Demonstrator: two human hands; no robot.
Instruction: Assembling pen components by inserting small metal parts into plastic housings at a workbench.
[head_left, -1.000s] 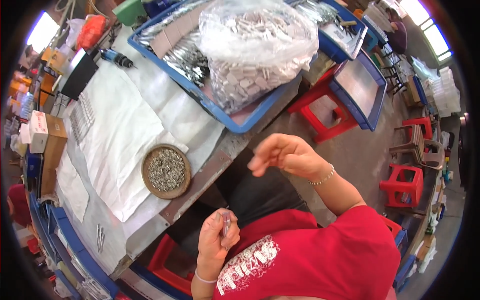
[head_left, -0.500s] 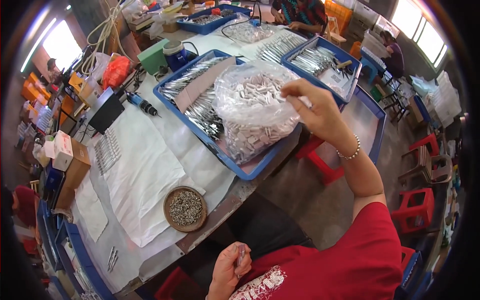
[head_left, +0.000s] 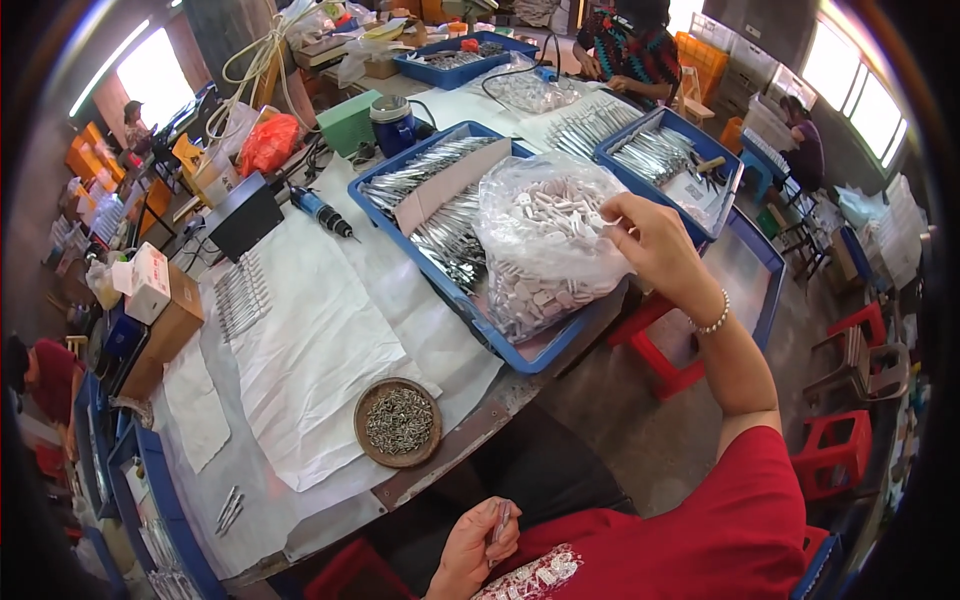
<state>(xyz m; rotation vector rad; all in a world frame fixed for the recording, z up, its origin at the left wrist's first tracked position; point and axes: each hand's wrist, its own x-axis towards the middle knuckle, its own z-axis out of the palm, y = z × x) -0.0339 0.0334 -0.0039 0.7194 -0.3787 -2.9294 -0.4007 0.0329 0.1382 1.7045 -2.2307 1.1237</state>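
Observation:
My right hand [head_left: 655, 245] is at the right rim of a clear plastic bag [head_left: 520, 240], thumb and fingers pinched on its edge. Small white plastic pieces [head_left: 555, 215] fill the bag, which sits in the near end of a blue tray [head_left: 520, 358]. Beside it in that tray lie many slender silvery metal tools [head_left: 445, 240], parted by a cardboard strip [head_left: 450, 185]. Low in front of my body, my left hand [head_left: 478, 545] is closed, its fingertips together; whatever they hold is too small to make out.
A round bowl of small metal parts [head_left: 398, 422] stands near the table edge [head_left: 455, 440]. White paper [head_left: 310, 400] bears a row of metal pieces [head_left: 240, 295]. A power screwdriver [head_left: 325, 213] lies behind. Red stools [head_left: 835, 455] stand at right; a co-worker [head_left: 630, 50] sits across the table.
The whole view has shifted, so things appear farther right and slightly lower. My right hand stays at the bag's rim, and my left hand remains closed near my body.

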